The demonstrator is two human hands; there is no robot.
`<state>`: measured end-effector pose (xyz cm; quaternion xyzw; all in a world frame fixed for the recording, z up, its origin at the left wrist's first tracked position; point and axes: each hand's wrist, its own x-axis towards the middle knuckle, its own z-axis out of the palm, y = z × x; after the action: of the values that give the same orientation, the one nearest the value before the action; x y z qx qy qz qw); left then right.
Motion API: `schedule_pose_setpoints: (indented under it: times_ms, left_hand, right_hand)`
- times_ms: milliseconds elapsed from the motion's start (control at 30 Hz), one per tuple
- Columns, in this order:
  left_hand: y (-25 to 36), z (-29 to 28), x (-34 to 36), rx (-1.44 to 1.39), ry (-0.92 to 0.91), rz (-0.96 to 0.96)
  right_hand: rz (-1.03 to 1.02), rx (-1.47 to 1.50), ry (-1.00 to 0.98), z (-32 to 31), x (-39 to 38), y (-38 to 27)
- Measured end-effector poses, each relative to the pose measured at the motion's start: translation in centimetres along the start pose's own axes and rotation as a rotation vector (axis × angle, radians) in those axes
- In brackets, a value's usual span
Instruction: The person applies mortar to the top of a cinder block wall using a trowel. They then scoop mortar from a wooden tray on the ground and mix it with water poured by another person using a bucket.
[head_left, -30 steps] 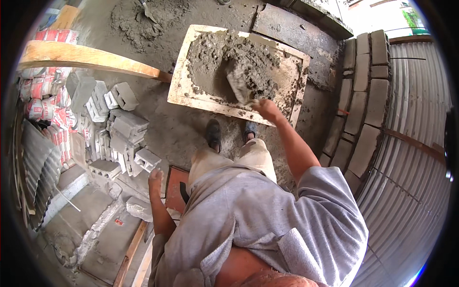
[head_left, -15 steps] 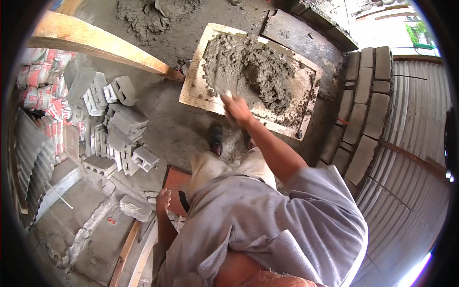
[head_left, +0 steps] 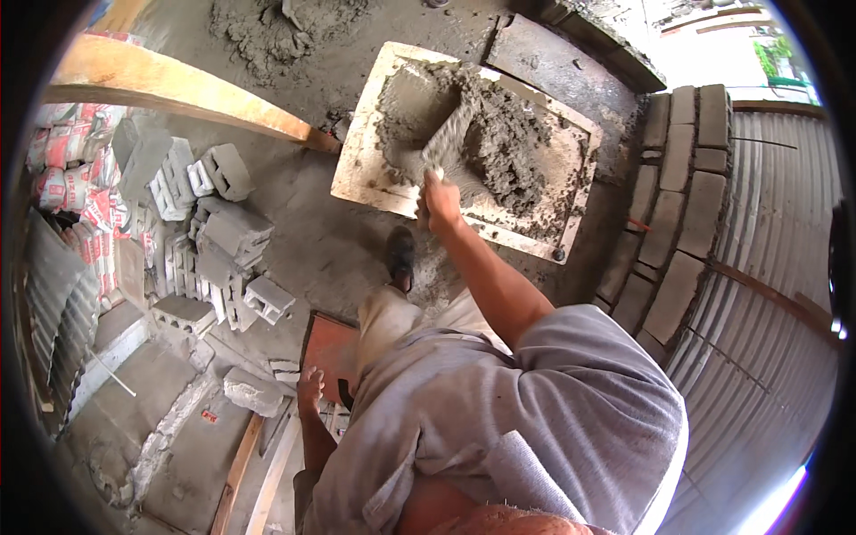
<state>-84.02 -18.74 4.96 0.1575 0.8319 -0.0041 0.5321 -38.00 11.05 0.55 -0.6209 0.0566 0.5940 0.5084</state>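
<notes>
My right hand [head_left: 439, 201] is closed round the handle of a trowel. The trowel's mortar-smeared blade [head_left: 453, 132] is blurred and points away from me, among wet grey mortar [head_left: 510, 147] heaped on a pale board [head_left: 357, 169]. A smooth, scraped hollow lies left of the blade, and the coarser heap stands to its right. Low at my left side hangs my left hand [head_left: 310, 389], its fingers loosely bent and somewhat apart, with nothing visible in them. Beside it is a reddish-brown panel [head_left: 328, 346] with a black curved piece on it.
Grey hollow blocks [head_left: 234, 227] and red-and-white bags [head_left: 78, 183] are piled at the left. A wooden beam [head_left: 187, 85] slants toward the mortar board. To the right stand a low block wall [head_left: 673, 209] and corrugated sheeting [head_left: 776, 232]. More mortar [head_left: 267, 40] lies on the far floor.
My right hand has shifted slightly right, and the trowel blade has swept rightward to the heap, leaving a wider smooth hollow. My left hand has dropped slightly and its fingers look looser.
</notes>
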Motion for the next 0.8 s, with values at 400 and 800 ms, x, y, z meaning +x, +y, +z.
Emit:
schedule_pose_setpoints:
  times_ms: [400,800]
  left_hand:
    - [8.0,4.2,3.5,0.058,-0.004,0.315]
    - [-3.2,12.4,-4.9,-0.211,-0.103,-0.077]
  right_hand:
    - [-0.671,-1.419,-0.033,-22.0,2.6,-21.6]
    - [-0.632,-2.142,-0.098,-13.1,7.1,-22.2]
